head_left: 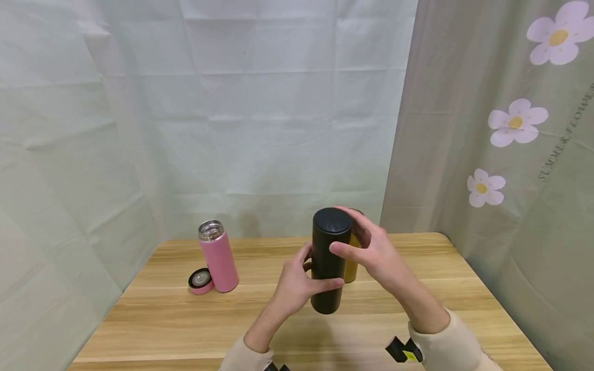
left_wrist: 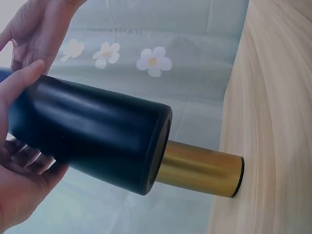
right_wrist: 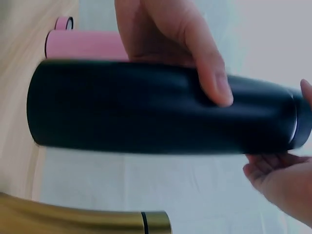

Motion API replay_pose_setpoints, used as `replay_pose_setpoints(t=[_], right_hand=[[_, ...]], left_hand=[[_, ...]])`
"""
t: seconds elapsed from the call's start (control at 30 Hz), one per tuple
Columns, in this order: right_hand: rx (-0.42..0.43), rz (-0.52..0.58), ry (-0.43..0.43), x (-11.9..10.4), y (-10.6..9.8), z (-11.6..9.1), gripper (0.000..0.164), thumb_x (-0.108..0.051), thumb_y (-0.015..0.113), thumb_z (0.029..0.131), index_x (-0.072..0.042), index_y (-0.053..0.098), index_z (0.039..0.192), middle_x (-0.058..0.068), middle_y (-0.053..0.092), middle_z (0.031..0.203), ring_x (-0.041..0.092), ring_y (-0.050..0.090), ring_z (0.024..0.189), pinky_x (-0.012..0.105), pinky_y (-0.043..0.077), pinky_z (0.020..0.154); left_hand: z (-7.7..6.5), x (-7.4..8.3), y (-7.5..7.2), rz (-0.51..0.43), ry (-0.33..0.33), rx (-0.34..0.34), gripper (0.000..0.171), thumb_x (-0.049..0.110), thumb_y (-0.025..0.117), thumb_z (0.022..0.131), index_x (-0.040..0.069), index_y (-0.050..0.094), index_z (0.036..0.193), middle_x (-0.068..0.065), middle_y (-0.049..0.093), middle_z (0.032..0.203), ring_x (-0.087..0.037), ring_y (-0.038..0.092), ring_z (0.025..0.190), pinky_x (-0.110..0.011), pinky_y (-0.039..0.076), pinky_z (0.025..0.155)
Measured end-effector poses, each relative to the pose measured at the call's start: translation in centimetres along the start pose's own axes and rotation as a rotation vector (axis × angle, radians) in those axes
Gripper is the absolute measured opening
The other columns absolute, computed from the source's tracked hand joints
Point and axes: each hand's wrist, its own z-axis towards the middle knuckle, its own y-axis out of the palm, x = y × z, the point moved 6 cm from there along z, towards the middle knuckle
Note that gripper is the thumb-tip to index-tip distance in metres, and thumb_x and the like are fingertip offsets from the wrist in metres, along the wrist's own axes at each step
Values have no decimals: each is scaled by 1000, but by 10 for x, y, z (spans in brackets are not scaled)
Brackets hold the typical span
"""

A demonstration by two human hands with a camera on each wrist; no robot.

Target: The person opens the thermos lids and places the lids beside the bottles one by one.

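A black thermos bottle (head_left: pixel 323 257) is held upright above the wooden table, its lid (head_left: pixel 332 220) on top. My left hand (head_left: pixel 295 284) grips the lower middle of its body, thumb across the near side. Up at the top, my right hand (head_left: pixel 377 253) holds it round the lid end, with the thumb in front and the other fingers mostly hidden behind. The left wrist view shows the bottle's base (left_wrist: pixel 160 150) raised off the tabletop. Behind it stands a gold thermos bottle (left_wrist: pixel 200 168), largely covered by the black one in the head view.
At the left on the wooden table (head_left: pixel 153 319) stands a pink thermos bottle (head_left: pixel 220 263) with its steel mouth uncovered. Its pink lid (head_left: pixel 201 282) lies beside the base, inner side up. Pale curtains (head_left: pixel 278 129) hang behind and at the sides of the table.
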Motion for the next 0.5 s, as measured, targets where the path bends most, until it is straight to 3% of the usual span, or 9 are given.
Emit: replay_pose_setpoints(t=[0.1,0.33,0.5], right_hand=[[35,-9,-1,0,2,0,63,-26,80,93,-23,53,151,2,60,144,23,55,138,52,42,113],[74,-8,-1,0,-2,2,62,-22,84,89,-19,59,146,3,67,137,21,61,130,40,48,108],[61,-1,9,0,-5,2,63,-21,86,87,-18,60,144,3,68,134,22,62,126,47,47,107]], left_hand=[[0,0,0,4,0,6,72,30,95,77,26,58,140,9,67,126,-14,63,117,-53,49,106],[1,1,2,-17,31,-30,71,23,94,78,26,59,140,9,68,125,-12,64,115,-50,50,103],[1,3,2,-7,49,-58,70,23,95,77,27,60,138,9,69,122,-11,65,113,-46,52,101]])
